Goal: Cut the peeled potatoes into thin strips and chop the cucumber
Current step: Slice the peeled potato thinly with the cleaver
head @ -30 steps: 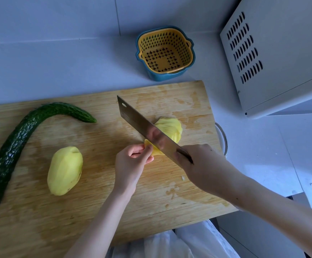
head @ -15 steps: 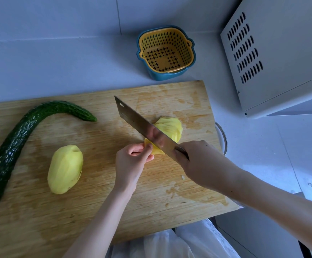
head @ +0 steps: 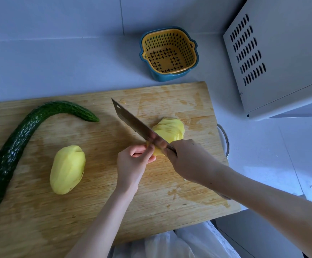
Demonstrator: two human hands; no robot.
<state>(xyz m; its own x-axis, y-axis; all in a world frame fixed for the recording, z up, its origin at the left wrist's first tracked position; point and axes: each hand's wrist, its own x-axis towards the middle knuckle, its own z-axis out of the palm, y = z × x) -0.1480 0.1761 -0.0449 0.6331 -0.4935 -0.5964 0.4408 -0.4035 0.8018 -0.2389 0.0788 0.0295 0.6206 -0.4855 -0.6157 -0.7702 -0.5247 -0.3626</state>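
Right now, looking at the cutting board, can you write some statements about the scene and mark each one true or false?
1. The cucumber lies uncut on the cutting board. True.
2. The right hand grips the knife. True.
3. Both potatoes are already sliced. False: the whole potato is uncut; only the sliced potato under the blade is cut.
4. The left hand rests on the cucumber. False: it holds the sliced potato at its near end.
5. The yellow basket stands on the board. False: it stands on the counter behind it.

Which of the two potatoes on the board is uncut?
The whole potato lying alone between the cucumber and the left hand; the sliced potato lies fanned out at the knife.
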